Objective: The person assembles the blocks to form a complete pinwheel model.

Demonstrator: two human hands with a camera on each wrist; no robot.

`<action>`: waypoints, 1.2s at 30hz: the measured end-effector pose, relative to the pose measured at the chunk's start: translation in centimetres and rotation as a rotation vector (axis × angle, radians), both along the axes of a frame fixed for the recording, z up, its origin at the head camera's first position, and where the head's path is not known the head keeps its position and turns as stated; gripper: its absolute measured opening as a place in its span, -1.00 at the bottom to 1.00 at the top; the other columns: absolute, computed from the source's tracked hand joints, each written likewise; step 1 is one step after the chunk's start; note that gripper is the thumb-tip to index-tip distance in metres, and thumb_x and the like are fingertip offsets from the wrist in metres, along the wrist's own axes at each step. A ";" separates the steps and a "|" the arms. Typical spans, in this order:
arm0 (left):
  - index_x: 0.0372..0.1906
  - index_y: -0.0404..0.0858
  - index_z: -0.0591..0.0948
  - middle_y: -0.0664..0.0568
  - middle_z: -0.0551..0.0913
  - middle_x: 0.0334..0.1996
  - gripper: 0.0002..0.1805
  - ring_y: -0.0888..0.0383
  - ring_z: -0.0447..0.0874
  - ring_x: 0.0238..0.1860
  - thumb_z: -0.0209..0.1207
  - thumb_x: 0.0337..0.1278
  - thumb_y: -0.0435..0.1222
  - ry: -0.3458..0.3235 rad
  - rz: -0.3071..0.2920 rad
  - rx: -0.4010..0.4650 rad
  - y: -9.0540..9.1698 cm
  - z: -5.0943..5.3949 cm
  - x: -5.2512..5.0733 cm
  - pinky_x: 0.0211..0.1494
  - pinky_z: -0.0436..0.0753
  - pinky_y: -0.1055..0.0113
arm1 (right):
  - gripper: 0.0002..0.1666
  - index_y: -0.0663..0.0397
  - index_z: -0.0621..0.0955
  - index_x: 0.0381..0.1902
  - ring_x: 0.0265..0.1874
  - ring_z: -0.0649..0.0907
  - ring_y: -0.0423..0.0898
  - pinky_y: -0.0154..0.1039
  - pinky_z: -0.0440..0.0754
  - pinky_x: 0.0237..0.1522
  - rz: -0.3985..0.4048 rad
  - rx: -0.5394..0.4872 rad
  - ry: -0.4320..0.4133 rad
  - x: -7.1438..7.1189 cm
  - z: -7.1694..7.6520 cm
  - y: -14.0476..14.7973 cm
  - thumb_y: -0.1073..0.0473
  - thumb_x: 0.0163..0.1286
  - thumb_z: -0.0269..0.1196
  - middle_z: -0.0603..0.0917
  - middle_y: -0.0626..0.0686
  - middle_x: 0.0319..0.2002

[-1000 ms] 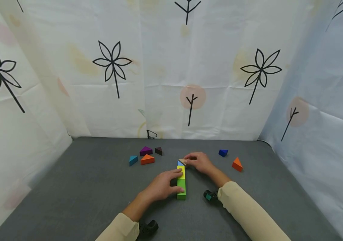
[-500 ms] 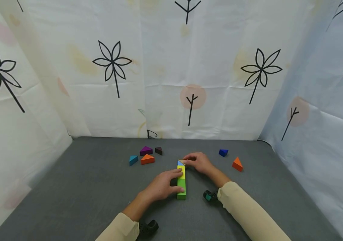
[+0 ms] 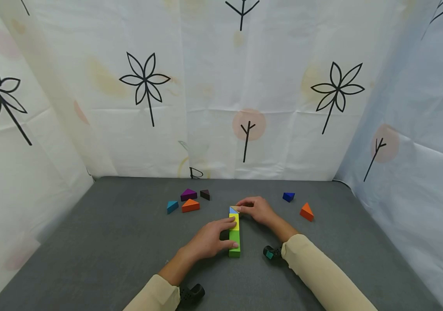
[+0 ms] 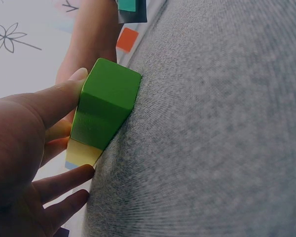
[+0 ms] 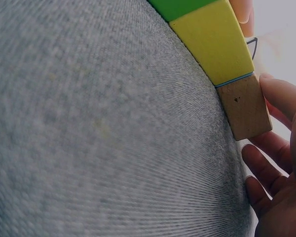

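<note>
Right hand [image 3: 258, 210], narrowly parted, pinches wooden block [image 5: 244, 107]; left hand [image 3: 207, 240], fingers extended, rests on yellow block [image 5: 214, 43] and green block [image 4: 106, 98].

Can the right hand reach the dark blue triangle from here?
Probably yes: nothing shows between the right hand and the dark blue triangle, though it would first have to release the wooden block.
</note>
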State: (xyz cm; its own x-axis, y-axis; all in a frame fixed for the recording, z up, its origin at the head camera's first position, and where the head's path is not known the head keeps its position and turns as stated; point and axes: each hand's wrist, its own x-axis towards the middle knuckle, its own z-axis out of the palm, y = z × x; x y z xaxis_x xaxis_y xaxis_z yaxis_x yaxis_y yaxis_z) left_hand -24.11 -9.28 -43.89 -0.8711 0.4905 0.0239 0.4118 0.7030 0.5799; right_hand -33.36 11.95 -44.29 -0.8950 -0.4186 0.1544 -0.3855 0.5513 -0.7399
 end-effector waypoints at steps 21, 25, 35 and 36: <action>0.37 -0.09 0.44 0.17 0.34 0.39 -0.26 0.09 0.27 0.39 0.27 0.13 0.11 0.009 -0.010 0.011 -0.1 -0.1 0.0 0.35 0.31 0.02 | -0.74 0.05 0.74 -0.11 -0.20 0.64 -0.08 -0.04 0.58 -0.09 0.018 0.005 0.000 0.0 0.1 0.3 0.05 0.37 0.29 0.71 -0.01 -0.17; 0.38 -0.10 0.44 0.17 0.34 0.39 -0.26 0.09 0.27 0.39 0.27 0.13 0.11 0.011 -0.010 0.016 -0.1 -0.1 0.0 0.36 0.31 0.02 | -0.71 0.06 0.75 -0.12 -0.22 0.65 -0.09 -0.06 0.59 -0.13 0.042 -0.003 0.045 -0.1 0.0 0.4 0.01 0.36 0.29 0.72 -0.01 -0.19; 0.38 -0.09 0.44 0.18 0.34 0.39 -0.27 0.10 0.26 0.39 0.27 0.13 0.11 0.005 -0.011 0.015 -0.1 -0.1 -0.1 0.36 0.30 0.03 | -0.73 0.06 0.74 -0.09 -0.17 0.65 -0.07 -0.05 0.59 -0.09 0.022 0.011 0.008 -0.3 0.0 0.4 0.05 0.38 0.28 0.72 0.01 -0.14; 0.38 -0.09 0.44 0.18 0.34 0.39 -0.27 0.10 0.26 0.39 0.27 0.13 0.11 0.003 -0.010 0.013 -0.1 -0.1 -0.1 0.36 0.30 0.03 | -0.73 0.07 0.74 -0.08 -0.17 0.64 -0.07 -0.06 0.59 -0.09 0.018 0.010 0.004 -0.3 0.0 0.4 0.06 0.38 0.28 0.72 0.01 -0.14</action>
